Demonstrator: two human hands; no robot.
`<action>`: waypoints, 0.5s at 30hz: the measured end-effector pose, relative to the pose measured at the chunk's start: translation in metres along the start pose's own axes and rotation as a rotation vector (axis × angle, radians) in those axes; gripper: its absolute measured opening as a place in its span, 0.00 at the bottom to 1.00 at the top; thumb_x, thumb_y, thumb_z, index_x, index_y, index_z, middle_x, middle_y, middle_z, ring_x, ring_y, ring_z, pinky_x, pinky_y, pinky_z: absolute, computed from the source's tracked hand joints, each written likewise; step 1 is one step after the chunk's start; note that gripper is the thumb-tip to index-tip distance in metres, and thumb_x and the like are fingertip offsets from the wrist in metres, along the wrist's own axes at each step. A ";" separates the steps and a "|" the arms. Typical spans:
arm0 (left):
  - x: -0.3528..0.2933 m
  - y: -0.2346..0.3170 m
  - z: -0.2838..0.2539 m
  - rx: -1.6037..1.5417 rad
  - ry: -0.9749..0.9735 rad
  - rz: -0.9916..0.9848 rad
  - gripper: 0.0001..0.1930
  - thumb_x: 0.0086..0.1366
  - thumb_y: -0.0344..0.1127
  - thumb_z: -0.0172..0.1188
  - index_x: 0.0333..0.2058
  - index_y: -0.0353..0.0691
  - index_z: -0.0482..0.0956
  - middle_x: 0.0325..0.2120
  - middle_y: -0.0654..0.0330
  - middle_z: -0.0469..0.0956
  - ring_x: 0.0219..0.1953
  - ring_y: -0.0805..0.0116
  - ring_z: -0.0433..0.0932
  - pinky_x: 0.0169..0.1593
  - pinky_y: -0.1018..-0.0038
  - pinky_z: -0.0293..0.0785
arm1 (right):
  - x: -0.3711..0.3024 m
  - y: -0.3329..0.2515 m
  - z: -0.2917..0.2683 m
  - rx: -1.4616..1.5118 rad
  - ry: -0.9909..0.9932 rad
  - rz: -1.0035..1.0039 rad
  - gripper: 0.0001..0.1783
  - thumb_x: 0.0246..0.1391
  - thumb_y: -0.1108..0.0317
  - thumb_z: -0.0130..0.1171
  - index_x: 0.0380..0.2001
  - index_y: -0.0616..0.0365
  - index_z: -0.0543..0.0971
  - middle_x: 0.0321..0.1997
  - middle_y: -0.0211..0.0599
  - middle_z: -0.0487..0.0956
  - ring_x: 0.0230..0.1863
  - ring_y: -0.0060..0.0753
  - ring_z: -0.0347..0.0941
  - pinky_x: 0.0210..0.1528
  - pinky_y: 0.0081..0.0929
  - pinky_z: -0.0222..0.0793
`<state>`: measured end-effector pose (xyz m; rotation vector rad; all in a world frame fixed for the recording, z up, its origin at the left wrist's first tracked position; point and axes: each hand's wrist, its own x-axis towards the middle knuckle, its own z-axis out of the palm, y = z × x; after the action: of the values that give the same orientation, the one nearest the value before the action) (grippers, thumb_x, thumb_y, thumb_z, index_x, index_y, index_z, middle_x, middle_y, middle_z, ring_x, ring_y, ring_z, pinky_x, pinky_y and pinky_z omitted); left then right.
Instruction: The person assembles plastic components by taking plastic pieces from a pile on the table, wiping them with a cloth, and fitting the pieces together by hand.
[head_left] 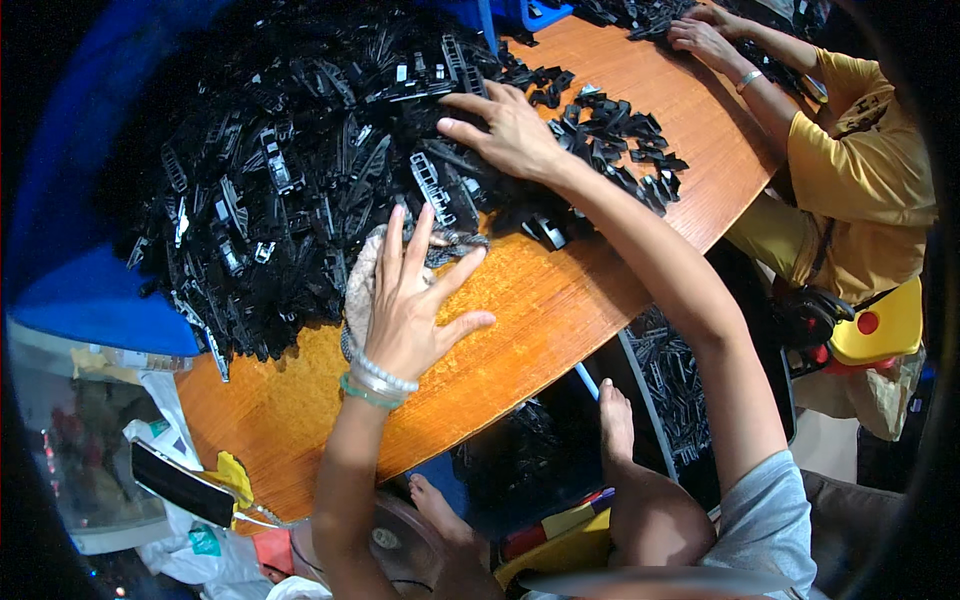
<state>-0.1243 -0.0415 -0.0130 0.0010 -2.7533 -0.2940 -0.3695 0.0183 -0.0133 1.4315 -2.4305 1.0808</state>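
Observation:
A large heap of black plastic parts (290, 180), many of them long and ladder-like, covers the far left of the wooden table (520, 300). My left hand (405, 300), wearing bracelets, has its fingers spread at the heap's near edge. Under that hand lies a crumpled grey cloth (362, 285). My right hand (515, 135) reaches over the heap's right side, thumb and index finger apart, beside a ladder-like part (462, 70). Neither hand visibly grips a part. Smaller black clips (610, 130) are scattered to the right of my right hand.
Blue sheeting (90, 290) borders the heap on the left. A phone (180, 482) sits on a holder at the table's near left. Below the table's right edge stands a tray of black parts (675, 390). A co-worker in yellow (860, 190) handles parts at the far right.

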 end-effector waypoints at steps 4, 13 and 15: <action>-0.020 0.012 -0.007 -0.126 -0.035 -0.028 0.32 0.49 0.53 0.71 0.54 0.54 0.78 0.68 0.43 0.52 0.70 0.36 0.45 0.69 0.49 0.46 | -0.012 -0.014 -0.001 0.068 -0.025 0.000 0.31 0.58 0.37 0.51 0.58 0.42 0.75 0.65 0.65 0.63 0.69 0.62 0.54 0.67 0.56 0.54; -0.030 0.055 -0.008 0.154 0.087 -0.016 0.27 0.49 0.44 0.72 0.49 0.45 0.80 0.47 0.47 0.69 0.52 0.46 0.66 0.56 0.54 0.63 | -0.052 -0.057 -0.003 0.317 -0.085 -0.082 0.25 0.60 0.46 0.53 0.55 0.47 0.75 0.54 0.64 0.71 0.59 0.63 0.64 0.61 0.50 0.60; -0.028 0.057 -0.008 0.138 0.133 -0.081 0.24 0.47 0.43 0.73 0.44 0.43 0.82 0.43 0.49 0.70 0.47 0.47 0.69 0.52 0.56 0.65 | -0.060 -0.053 -0.005 0.277 -0.068 -0.108 0.27 0.61 0.43 0.52 0.58 0.42 0.73 0.55 0.65 0.70 0.60 0.64 0.63 0.58 0.54 0.60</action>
<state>-0.0936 0.0140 -0.0040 0.1623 -2.6395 -0.1207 -0.2950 0.0486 -0.0083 1.6828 -2.2860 1.4081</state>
